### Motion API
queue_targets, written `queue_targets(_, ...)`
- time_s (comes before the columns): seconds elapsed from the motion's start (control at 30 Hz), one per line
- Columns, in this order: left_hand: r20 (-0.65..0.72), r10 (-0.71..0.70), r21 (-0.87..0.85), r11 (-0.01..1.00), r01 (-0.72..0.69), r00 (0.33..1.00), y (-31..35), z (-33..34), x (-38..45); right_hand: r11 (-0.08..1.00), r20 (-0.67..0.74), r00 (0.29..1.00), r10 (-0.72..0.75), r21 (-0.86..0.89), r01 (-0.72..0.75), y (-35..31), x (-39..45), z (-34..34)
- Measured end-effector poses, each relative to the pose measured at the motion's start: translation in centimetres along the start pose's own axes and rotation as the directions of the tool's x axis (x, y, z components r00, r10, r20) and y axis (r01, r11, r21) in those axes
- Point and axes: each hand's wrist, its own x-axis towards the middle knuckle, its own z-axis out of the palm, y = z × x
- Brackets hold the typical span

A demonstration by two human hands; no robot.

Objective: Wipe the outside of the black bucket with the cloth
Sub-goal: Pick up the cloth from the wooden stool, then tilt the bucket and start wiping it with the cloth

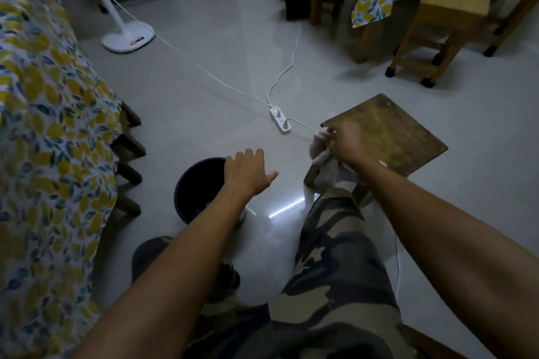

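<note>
While right hand (347,144) bunches soft cloth (326,166), left hand (248,173) fingers spread over round black bucket (195,186).

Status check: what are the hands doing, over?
Left hand open, reaching over round black bucket. Right hand shut on crumpled white cloth. White power strip beyond, clear.

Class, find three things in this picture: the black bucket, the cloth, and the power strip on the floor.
black bucket (198,183): head view, on its dark inner wall.
cloth (326,172): head view, on the fold hanging below the right hand.
power strip (280,119): head view, on its white top face.
</note>
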Motion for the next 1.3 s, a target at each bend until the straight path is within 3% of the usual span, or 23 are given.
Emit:
queue_targets(0.13, 0.06, -0.053, -0.052, 0.997, 0.056, 0.997, -2.6, 1.9, 0.6, 0.996, 0.028, 0.996, -0.084, 0.019, 0.083, -4.3, 0.9, 2.9)
queue_targets(0.3, 0.165, -0.114, -0.064, 0.99, 0.126, 0.98, -5.9, 7.0, 4.0, 0.992, 0.135, 0.988, -0.074, 0.109, 0.059, -6.5, 2.9, 9.9)
queue_targets(0.47, 0.33, -0.198, -0.092, 0.966, 0.24, 0.923, -7.6, 14.2, 9.6, 0.986, 0.223, 0.973, -0.056, 0.167, 0.019, -5.3, 5.0, 18.0)
queue_targets(0.6, 0.387, -0.225, -0.105, 0.953, 0.285, 0.894, -7.4, 19.2, 13.9, 0.985, 0.233, 0.972, -0.041, 0.17, 0.001, -3.3, 6.7, 22.8)
queue_targets(0.9, 0.524, -0.243, -0.202, 0.895, 0.397, 0.816, -6.2, 25.7, 16.9, 0.983, 0.237, 0.971, 0.025, 0.17, -0.066, -1.1, 7.7, 27.0)
queue_targets(1.17, 0.367, -0.381, -0.327, 0.801, 0.501, 0.849, -10.7, 20.3, 16.0, 0.965, 0.174, 0.984, 0.047, 0.247, -0.09, -2.8, 6.8, 23.4)
queue_targets(1.3, 0.314, -0.478, -0.511, 0.643, 0.57, 0.82, -14.9, 18.7, 15.8, 0.955, 0.083, 0.996, 0.021, 0.295, -0.045, -4.3, 6.6, 21.3)
